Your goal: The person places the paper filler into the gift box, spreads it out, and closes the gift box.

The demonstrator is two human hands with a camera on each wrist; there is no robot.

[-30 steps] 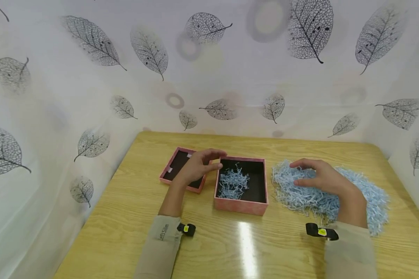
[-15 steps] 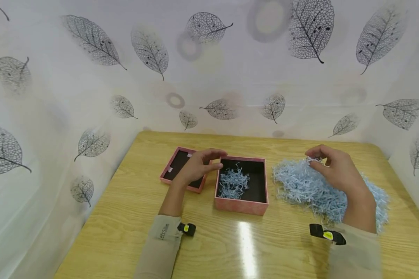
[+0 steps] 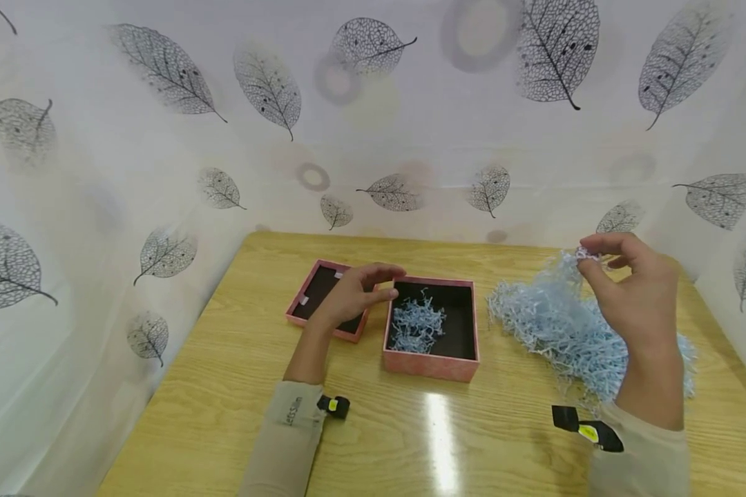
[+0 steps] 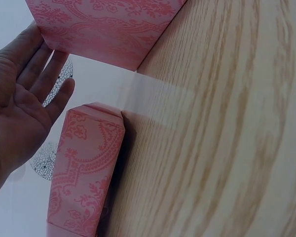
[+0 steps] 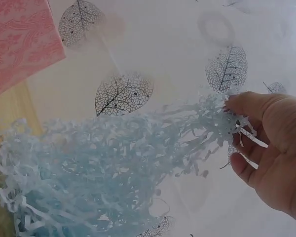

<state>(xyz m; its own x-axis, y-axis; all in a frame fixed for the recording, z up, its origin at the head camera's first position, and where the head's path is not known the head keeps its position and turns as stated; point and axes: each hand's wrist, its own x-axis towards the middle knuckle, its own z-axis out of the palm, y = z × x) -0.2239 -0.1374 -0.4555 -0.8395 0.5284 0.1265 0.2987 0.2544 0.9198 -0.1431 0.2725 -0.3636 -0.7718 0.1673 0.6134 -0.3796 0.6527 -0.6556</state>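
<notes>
An uncovered pink box (image 3: 431, 366) with a dark inside holds a clump of blue paper shreds (image 3: 416, 326) on its left side. My left hand (image 3: 354, 297) touches the box's upper left edge with its fingertips; the left wrist view shows the fingers (image 4: 37, 74) extended against the patterned pink wall (image 4: 108, 29). Over the pile of pale blue shreds (image 3: 572, 345) my right hand (image 3: 640, 290) is raised, thumb and fingers pinching a tuft (image 3: 587, 254). In the right wrist view the pinched strands (image 5: 219, 116) trail down to the pile (image 5: 89, 173).
The pink lid (image 3: 311, 293), dark inside upward, lies left of the box, partly behind my left forearm. Behind the wooden table (image 3: 224, 414) hangs a white sheet (image 3: 410, 138) printed with grey leaves.
My right hand has closed on some shreds and lifted them up and to the right, pulling strands out of the pile. The left hand has stayed at the box edge.
</notes>
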